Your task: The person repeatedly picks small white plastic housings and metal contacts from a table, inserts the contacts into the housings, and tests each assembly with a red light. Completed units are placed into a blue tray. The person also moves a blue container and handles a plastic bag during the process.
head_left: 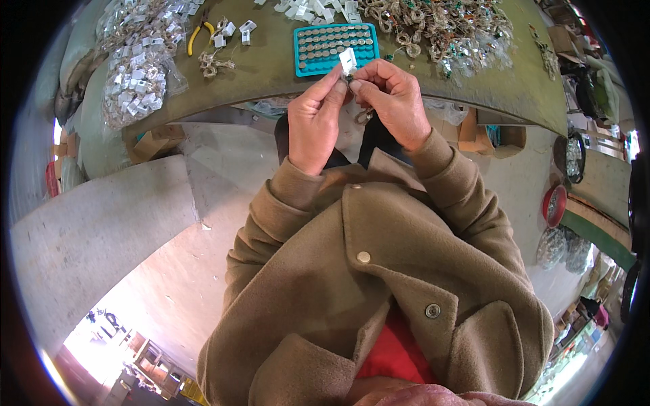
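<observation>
Just in front of the table edge, my left hand and my right hand meet around a small white plastic battery case. Its white lid or flap stands up above my fingertips. My left thumb and forefinger pinch the case from the left; my right thumb and forefinger close on its lower right side, by a small dark green bit. A coiled thin wire hangs under my right hand. Right behind the case lies a turquoise tray with rows of round silver button cells.
Yellow-handled pliers, a few loose white cases and a wire coil lie left of the tray. Bagged white cases fill the table's left end. White plastic pieces and a heap of coiled wire lights lie behind.
</observation>
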`<state>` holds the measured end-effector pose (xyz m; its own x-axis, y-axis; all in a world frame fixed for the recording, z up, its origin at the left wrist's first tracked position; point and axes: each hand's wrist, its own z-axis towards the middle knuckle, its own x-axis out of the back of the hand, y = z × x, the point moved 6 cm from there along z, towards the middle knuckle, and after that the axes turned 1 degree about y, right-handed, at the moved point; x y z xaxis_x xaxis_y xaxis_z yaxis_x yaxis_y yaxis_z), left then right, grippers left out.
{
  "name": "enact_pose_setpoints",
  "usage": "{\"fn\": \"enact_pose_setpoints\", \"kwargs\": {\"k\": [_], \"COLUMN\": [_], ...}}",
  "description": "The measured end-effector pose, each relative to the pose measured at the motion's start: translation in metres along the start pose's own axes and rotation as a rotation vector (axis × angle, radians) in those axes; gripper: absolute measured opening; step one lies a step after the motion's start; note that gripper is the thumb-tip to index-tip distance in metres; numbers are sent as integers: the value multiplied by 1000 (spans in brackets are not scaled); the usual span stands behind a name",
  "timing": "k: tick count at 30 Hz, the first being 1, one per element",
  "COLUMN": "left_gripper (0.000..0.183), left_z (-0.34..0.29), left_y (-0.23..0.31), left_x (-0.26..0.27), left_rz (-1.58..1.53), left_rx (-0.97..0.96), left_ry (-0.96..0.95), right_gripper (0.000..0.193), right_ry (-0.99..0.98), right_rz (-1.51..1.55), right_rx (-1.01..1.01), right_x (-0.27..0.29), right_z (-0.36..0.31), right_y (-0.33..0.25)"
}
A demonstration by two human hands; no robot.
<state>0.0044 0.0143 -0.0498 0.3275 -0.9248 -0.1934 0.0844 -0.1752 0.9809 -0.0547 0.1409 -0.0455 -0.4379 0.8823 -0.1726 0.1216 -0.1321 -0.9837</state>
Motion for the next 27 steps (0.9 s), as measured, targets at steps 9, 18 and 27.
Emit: {"fn": "enact_pose_setpoints", "kwargs": {"k": [9,18,27], "left_gripper": [24,21,18], "left_z": [2,-2,-6], "left_y": [-4,-2,-9], "left_x": [7,18,20], "left_rz": [-124,-181,-529], "left_rx": [288,357,497], "left_ry": [41,111,151], "right_gripper": [13,18,17], "right_ry": [0,42,5], "right_rz": [-103,-516,-524], "right_rx": [6,317,435], "right_x": [-3,-10,-19], "right_z": [-7,-12,-16], "right_y": [3,-25,-26]}}
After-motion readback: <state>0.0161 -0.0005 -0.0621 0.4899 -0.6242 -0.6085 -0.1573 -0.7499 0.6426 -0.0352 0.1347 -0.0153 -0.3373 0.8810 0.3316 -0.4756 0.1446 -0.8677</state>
